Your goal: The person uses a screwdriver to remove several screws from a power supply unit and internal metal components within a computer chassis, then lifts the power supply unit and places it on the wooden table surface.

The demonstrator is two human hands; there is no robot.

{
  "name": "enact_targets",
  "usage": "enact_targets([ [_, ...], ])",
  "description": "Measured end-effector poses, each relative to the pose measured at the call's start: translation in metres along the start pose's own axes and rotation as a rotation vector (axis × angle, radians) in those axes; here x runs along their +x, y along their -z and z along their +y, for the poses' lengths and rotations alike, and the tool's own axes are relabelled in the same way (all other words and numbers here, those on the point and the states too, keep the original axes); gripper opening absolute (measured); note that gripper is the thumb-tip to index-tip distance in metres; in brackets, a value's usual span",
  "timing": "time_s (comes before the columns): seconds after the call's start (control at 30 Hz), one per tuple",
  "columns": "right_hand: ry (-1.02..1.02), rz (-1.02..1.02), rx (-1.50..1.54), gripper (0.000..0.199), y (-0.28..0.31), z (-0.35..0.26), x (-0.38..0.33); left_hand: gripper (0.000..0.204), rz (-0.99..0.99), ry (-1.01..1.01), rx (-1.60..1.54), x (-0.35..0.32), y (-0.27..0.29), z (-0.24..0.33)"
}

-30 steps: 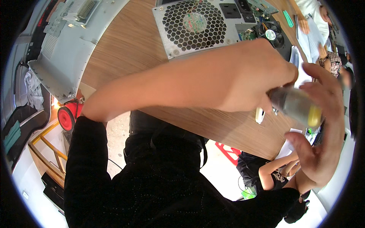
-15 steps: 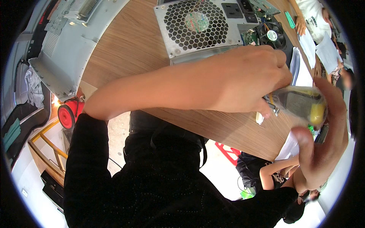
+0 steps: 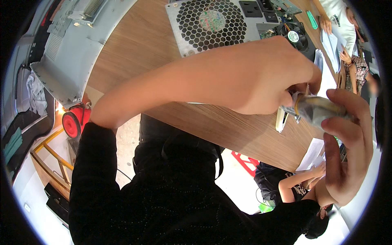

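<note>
At the right of the table I hold a small clear plastic bag [image 3: 316, 109] with dark and yellowish contents, blurred by motion. A yellowish band circles its near end. My left hand [image 3: 273, 75] reaches across from the left and closes on that banded end, its fingertips partly hidden. Around the bag's other end my right hand [image 3: 349, 139] is curled, thumb and fingers on either side. Just below my left hand lies a cream-coloured narrow tool [image 3: 280, 120] on the table. Behind my left forearm sits a computer power supply [image 3: 252, 29] with a honeycomb grille.
A cooling fan [image 3: 295, 37] and a stack of papers [image 3: 319, 61] lie beyond my hands. A grey metal computer case [image 3: 77, 57] stands at the left of the wooden table [image 3: 122, 45]. Other people sit at the right, one with a hand on papers [image 3: 331, 47].
The bag has turned and flattened between my hands, and its yellow part shows less. My left hand has tilted and risen slightly; my right fingers have closed in around the bag.
</note>
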State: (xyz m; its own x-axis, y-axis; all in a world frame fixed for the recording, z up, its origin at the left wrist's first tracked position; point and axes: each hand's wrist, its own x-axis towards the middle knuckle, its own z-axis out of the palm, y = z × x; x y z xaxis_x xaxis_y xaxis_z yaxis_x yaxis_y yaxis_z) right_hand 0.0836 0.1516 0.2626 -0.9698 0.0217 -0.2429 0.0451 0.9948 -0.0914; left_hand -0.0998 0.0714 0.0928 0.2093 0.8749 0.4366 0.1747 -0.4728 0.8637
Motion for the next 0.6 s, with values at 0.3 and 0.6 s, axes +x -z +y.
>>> enact_targets([
  [0.3,-0.117,0.001,0.052,0.036,-0.004,0.001,-0.003,0.025,0.022,0.031,0.058,0.002,-0.012,-0.002],
  [0.6,-0.265,0.121,0.059,0.036,-0.018,-0.008,0.000,0.030,0.098,-0.058,0.181,0.001,-0.009,0.002],
])
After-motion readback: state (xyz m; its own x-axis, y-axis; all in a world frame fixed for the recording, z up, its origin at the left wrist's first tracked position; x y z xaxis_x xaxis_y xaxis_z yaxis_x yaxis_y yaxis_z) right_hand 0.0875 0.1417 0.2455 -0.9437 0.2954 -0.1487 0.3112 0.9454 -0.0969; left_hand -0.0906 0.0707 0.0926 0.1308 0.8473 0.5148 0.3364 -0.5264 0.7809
